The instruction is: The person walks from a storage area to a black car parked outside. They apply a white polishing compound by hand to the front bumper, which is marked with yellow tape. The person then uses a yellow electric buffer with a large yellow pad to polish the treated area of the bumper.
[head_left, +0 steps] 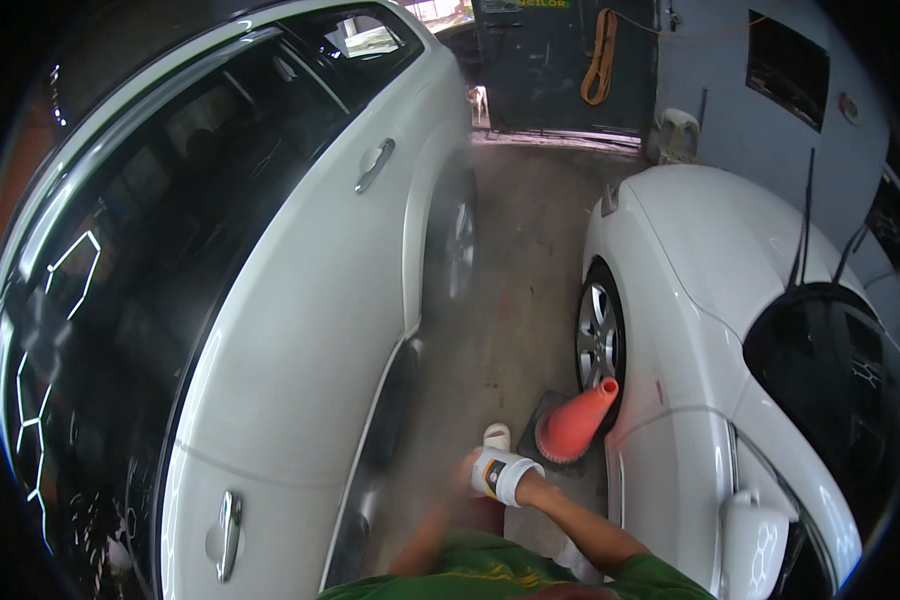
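Low in the middle, in front of my green shirt, is a white plastic tub (492,474) with a dark and yellow label, tilted with its wide rim toward the right. My left hand (464,474), smeared and hazy, is closed around the tub's left side. From the lower right my right forearm reaches the rim, where only the wrist end of my right hand (532,489) shows. Its fingers are hidden, inside the tub or behind it; I cannot tell which. Just beyond the tub shows the front of a light shoe (497,436).
A white car (280,330) with chrome door handles stands close on my left. Another white car (700,260) is on the right, an orange traffic cone (577,422) beside its wheel. Concrete floor (515,270) runs between them toward a dark gate (550,70) with a coiled orange hose (599,60).
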A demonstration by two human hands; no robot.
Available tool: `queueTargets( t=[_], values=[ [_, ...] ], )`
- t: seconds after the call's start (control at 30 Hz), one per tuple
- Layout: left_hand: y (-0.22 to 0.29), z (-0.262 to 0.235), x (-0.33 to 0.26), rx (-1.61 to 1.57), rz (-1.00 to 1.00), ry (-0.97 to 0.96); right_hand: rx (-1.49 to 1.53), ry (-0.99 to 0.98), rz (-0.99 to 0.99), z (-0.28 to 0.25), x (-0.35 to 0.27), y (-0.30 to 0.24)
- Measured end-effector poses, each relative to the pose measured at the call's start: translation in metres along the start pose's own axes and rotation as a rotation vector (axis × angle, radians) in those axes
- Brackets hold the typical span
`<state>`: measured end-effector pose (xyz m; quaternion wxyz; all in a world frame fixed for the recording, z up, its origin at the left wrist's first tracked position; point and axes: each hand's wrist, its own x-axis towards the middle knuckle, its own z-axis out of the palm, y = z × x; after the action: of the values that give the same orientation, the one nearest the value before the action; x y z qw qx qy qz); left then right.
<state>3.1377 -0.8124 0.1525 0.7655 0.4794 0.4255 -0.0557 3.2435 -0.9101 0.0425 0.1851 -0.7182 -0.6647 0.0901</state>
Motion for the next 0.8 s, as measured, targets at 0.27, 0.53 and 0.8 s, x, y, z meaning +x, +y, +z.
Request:
queueTargets(
  t=[0.27, 0.53, 0.8],
  values=[
    [0.191, 0.003, 0.180, -0.074, 0.024, -0.032, -0.037, -0.275, 0.083, -0.141, 0.166, 0.165],
    [0.337, -0.001, 0.341, -0.011, 0.010, -0.040, 0.056, -0.481, 0.243, -0.218, 0.308, 0.297],
    [0.527, 0.085, 0.501, 0.074, -0.010, -0.081, 0.009, -0.241, 0.216, -0.150, 0.411, 0.594]
  ],
)
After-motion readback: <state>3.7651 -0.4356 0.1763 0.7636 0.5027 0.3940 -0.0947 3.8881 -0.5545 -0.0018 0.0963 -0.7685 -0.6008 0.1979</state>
